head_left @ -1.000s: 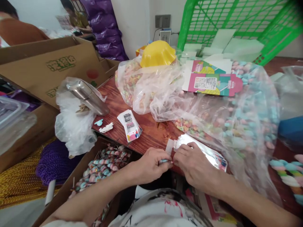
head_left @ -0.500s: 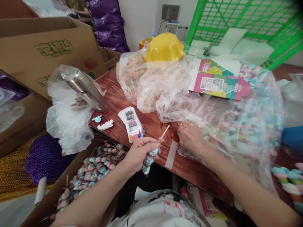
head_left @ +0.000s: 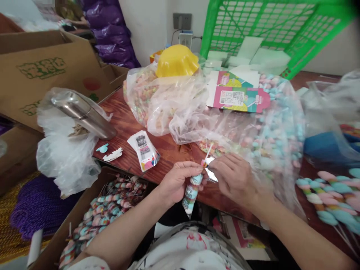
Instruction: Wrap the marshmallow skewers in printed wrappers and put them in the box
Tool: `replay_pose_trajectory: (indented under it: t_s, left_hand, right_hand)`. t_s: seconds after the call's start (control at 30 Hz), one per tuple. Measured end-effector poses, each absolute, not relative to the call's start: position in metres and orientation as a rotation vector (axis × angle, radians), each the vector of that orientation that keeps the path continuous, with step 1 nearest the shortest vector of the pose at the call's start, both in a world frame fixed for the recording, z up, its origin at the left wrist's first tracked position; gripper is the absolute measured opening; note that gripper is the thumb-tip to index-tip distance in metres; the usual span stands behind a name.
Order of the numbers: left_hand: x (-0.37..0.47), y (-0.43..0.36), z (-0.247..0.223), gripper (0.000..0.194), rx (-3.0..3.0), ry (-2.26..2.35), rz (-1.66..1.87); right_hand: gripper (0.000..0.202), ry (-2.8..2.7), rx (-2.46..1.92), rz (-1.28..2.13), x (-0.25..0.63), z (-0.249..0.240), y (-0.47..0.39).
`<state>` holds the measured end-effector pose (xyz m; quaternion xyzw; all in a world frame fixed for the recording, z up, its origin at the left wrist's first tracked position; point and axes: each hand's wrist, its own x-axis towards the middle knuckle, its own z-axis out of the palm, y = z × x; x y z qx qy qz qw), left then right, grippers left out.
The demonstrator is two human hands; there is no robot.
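A marshmallow lollipop [head_left: 192, 191] in a clear printed wrapper hangs head down, its white stick pointing up. My left hand [head_left: 180, 182] is closed around the gathered neck of the wrapper. My right hand [head_left: 234, 178] is pinched at that same neck, beside the stick; what its fingertips hold is too small to make out. Behind my right hand, a shiny silvery piece [head_left: 211, 174] lies on the table, partly covered. To the left lies a fanned stack of printed cards [head_left: 143, 150]. Below it, a cardboard box holds many wrapped marshmallow lollipops [head_left: 112, 202].
A steel flask [head_left: 84, 114] leans in a plastic bag at the left. Bags of candies [head_left: 140, 97] and marshmallows [head_left: 281, 123] cover the back, with a yellow bowl [head_left: 177, 62] and flattened printed box [head_left: 239, 98] on top. Unwrapped marshmallow sticks [head_left: 332, 195] lie right. A green crate [head_left: 206, 33] stands behind.
My right hand has come from the table near the plastic bag to the wrapper's neck. My left hand has shifted right with the lollipop. The view has turned somewhat to the right.
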<state>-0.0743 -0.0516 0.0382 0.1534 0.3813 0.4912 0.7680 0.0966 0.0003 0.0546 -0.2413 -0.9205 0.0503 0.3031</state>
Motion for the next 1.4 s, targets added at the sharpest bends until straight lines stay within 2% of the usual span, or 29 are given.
replay_pose_trajectory:
  t_s: [0.17, 0.23, 0.3, 0.43, 0.6, 0.73, 0.83, 1.0, 1.23, 1.4]
  left_hand:
    - [-0.044, -0.055, 0.048, 0.019, 0.488, 0.881, 0.984]
    - [-0.031, -0.056, 0.051, 0.017, 0.575, 0.894, 0.965]
    - [-0.019, -0.056, 0.052, 0.016, 0.661, 0.902, 0.962]
    - [-0.004, -0.056, 0.05, 0.017, 0.764, 0.955, 0.941]
    - [0.009, -0.054, 0.043, 0.026, 0.66, 1.075, 0.927]
    - [0.025, -0.054, 0.039, 0.024, 0.66, 1.02, 0.937]
    - [0.031, -0.055, 0.038, 0.018, 0.685, 0.967, 0.977]
    - [0.022, -0.057, 0.035, 0.009, 0.803, 0.977, 0.993]
    - [0.014, -0.056, 0.03, 0.017, 0.82, 1.002, 0.99]
    - [0.01, -0.055, 0.025, 0.013, 0.853, 1.007, 1.023]
  right_hand:
    - [0.018, -1.806, -1.061, 1.443, 0.135, 0.061, -0.016]
    - [0.021, -1.576, -1.103, 1.678, 0.148, 0.058, -0.02]
    - [0.025, -1.511, -1.129, 1.744, 0.161, 0.054, -0.026]
    - [0.024, -1.584, -1.218, 1.559, 0.188, 0.053, -0.039]
    - [0.007, -1.595, -1.239, 0.675, 0.207, 0.053, -0.064]
    - [0.032, -1.8, -0.982, 0.3, 0.192, 0.044, -0.072]
    - [0.037, -1.836, -0.945, 0.246, 0.179, 0.036, -0.07]
    - [0.033, -1.836, -1.0, 0.377, 0.174, 0.033, -0.067]
    - [0.03, -1.852, -0.999, 0.472, 0.17, 0.027, -0.067]
    - [0.027, -1.668, -1.089, 0.522, 0.167, 0.015, -0.079]
